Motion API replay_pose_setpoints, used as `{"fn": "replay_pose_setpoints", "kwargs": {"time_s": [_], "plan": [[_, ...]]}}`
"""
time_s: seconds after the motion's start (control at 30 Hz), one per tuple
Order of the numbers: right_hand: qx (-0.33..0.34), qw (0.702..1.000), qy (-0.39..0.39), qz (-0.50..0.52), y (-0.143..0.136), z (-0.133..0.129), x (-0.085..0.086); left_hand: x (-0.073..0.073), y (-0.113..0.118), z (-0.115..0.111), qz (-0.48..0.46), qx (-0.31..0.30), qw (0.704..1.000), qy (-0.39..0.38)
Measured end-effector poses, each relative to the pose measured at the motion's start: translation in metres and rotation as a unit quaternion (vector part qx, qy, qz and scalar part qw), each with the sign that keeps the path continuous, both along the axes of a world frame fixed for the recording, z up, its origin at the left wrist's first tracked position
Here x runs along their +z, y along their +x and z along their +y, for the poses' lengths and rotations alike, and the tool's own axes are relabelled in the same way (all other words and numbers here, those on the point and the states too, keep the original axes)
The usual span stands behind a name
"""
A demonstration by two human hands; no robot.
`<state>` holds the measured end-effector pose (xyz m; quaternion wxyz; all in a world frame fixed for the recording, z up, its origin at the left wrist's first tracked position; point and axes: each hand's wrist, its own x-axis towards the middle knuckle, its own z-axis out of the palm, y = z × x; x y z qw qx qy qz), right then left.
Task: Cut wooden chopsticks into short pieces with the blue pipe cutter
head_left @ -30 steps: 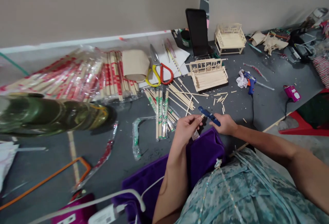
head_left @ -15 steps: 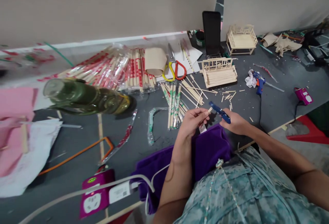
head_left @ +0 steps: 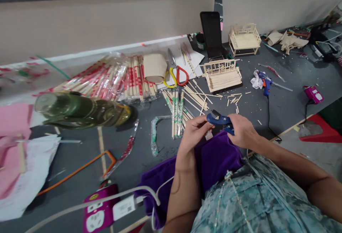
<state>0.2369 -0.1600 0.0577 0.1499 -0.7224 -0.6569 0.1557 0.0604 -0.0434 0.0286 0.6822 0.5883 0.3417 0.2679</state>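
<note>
My right hand (head_left: pixel 242 130) grips a pair of blue-handled cutters (head_left: pixel 219 120) above the table's front edge. My left hand (head_left: pixel 196 130) is pinched closed right beside their head, around a short wooden stick that the fingers and the tool mostly hide. Loose thin sticks (head_left: pixel 196 97) and green-and-white wrapped chopsticks (head_left: pixel 175 113) lie just beyond my left hand. Cut stick pieces (head_left: pixel 234 100) are scattered past the cutters. Behind them stands a miniature wooden bench (head_left: pixel 223 80) with a lattice back. Below my hands lies a purple cloth (head_left: pixel 217 151).
A second miniature bench (head_left: pixel 245 40) and a phone (head_left: pixel 211 35) stand at the back. Scissors (head_left: pixel 182 76) lie near red-wrapped chopsticks (head_left: pixel 136 79). A blue glue gun (head_left: pixel 266 87) with a cord is on the right. At left are a green bottle (head_left: pixel 85 110) and a purple power socket (head_left: pixel 98 208).
My right hand has turned the cutters and brought them left, up against my left fingers. The stick end that showed between them is now mostly covered. The view has shifted slightly.
</note>
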Motion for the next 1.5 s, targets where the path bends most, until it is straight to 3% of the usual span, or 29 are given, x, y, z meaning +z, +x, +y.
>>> {"fn": "replay_pose_setpoints", "kwargs": {"time_s": [0.67,1.0,1.5], "plan": [[-0.007,1.0,0.009,-0.027,-0.006,-0.001,0.009,0.008,-0.004,0.0,0.004,0.006,0.996,0.093],[-0.01,1.0,0.01,-0.022,-0.007,0.001,0.004,0.009,-0.003,0.0,0.026,0.01,0.985,0.168],[-0.034,0.989,-0.139,0.045,-0.002,0.013,-0.024,-0.006,0.007,0.002,0.055,0.007,0.983,0.177]]}}
